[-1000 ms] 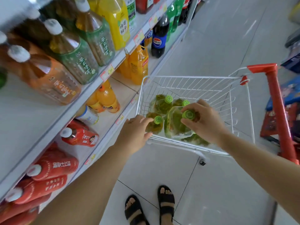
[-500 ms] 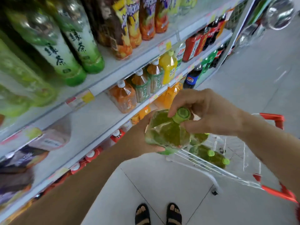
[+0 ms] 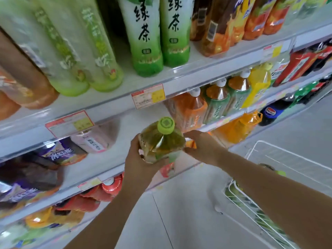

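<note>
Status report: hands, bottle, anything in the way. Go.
Left hand grips green-capped tea bottle from the left, right hand holds its right side. Bottle roughly upright, in front of middle shelf. Bare spot behind it, nothing between.

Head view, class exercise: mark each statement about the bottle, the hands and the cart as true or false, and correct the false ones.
1. The left hand and the right hand both hold the bottle. True.
2. The bottle's cap is red. False: it is green.
3. The bottle lies in the cart. False: it is held up in front of the shelf, outside the cart.
4. The cart is made of white wire. True.
</note>
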Motion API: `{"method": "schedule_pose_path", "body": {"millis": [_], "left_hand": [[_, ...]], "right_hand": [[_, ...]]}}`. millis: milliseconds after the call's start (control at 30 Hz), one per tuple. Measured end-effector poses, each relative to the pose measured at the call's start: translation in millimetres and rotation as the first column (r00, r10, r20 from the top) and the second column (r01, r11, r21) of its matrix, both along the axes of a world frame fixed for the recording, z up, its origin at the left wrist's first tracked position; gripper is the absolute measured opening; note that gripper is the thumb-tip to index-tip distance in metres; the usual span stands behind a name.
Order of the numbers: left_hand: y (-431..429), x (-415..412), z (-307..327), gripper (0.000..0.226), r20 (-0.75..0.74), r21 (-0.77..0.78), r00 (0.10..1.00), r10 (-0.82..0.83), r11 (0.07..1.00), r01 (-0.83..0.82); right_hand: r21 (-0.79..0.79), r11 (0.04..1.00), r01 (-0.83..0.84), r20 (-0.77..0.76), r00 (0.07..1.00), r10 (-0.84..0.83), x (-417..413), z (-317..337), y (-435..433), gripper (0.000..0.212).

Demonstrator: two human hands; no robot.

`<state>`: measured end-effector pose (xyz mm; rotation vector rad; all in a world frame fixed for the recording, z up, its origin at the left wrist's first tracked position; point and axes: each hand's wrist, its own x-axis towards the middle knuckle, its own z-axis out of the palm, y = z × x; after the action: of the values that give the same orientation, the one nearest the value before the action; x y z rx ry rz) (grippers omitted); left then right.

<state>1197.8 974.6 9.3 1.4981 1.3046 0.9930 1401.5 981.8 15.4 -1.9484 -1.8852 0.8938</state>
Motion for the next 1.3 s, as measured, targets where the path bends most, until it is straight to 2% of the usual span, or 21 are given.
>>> {"method": "schedule_pose_path", "body": {"millis": [100, 167, 267, 333, 400, 500, 567, 667, 867, 1000, 1067, 1133, 1233, 1300], "left_hand": [[26.5, 0.9, -28.7, 0.078, 0.045, 0.096, 0.997, 0.055, 0.994, -0.059], [45.1, 0.1, -52.3, 0.081, 0.061, 0.174, 0.994, 0.088, 0.98, -0.098], [71.2, -4.1, -86.4, 0.077, 0.085, 0.301, 0.992, 0.094, 0.946, -0.116], [85.8, -7.8, -102.9, 0.075, 0.08, 0.372, 0.993, 0.09, 0.921, -0.113], [99.3, -10.5, -118.9, 0.077, 0.08, 0.411, 0.994, 0.08, 0.906, -0.106], [118.2, -8.6, -134.5, 0.082, 0.116, 0.41, 0.99, 0.083, 0.904, -0.123], [131.2, -4.5, -135.9, 0.073, 0.119, 0.36, 0.988, 0.098, 0.923, -0.135], [157.2, 0.1, -131.1, 0.059, 0.088, 0.28, 0.99, 0.112, 0.951, -0.133], [204.5, 8.2, -119.4, 0.068, -0.002, 0.254, 0.993, 0.117, 0.961, -0.113], [236.5, 13.8, -120.9, 0.089, -0.047, 0.24, 0.985, 0.166, 0.959, -0.15], [244.6, 14.3, -120.7, 0.108, -0.105, 0.209, 0.977, 0.184, 0.965, -0.16], [237.9, 13.7, -119.8, 0.114, -0.179, 0.217, 0.962, 0.208, 0.962, -0.167], [193.7, 11.7, -123.6, 0.095, -0.275, 0.346, 0.916, 0.29, 0.919, -0.187], [150.6, 16.6, -133.3, 0.076, -0.299, 0.476, 0.905, 0.301, 0.87, -0.132]], "right_hand": [[0.044, 0.988, -0.146, 0.18, 0.974, 0.136, -16.1, -44.0, 35.9, 0.047], [0.039, 0.976, -0.214, 0.361, 0.914, 0.186, -19.7, -67.2, 55.8, 0.046], [0.089, 0.946, -0.31, 0.555, 0.805, 0.211, -22.1, -111.8, 72.8, 0.043], [0.21, 0.901, -0.379, 0.623, 0.762, 0.176, -23.9, -139.4, 78.7, 0.041], [0.348, 0.843, -0.411, 0.615, 0.778, 0.126, -22.6, -154.3, 80.9, 0.037], [0.46, 0.768, -0.446, 0.604, 0.791, 0.097, -14.9, -166.2, 87.0, 0.031], [0.439, 0.778, -0.45, 0.584, 0.801, 0.133, -13.7, -168.3, 90.2, 0.024], [0.413, 0.79, -0.454, 0.609, 0.782, 0.131, -16.3, -162.7, 85.4, 0.024], [0.328, 0.84, -0.433, 0.599, 0.782, 0.17, -17.5, -147.9, 84.2, 0.029], [0.312, 0.847, -0.43, 0.605, 0.777, 0.171, -18.1, -150.6, 84.6, 0.031], [0.314, 0.85, -0.423, 0.604, 0.78, 0.165, -17.9, -149.9, 84.5, 0.031], [0.313, 0.851, -0.421, 0.604, 0.78, 0.163, -16.8, -149.2, 83.9, 0.03], [0.303, 0.852, -0.426, 0.623, 0.765, 0.161, -17.6, -148.1, 82.9, 0.031], [0.278, 0.866, -0.416, 0.621, 0.766, 0.169, -17.3, -146.4, 86.2, 0.032]]}}
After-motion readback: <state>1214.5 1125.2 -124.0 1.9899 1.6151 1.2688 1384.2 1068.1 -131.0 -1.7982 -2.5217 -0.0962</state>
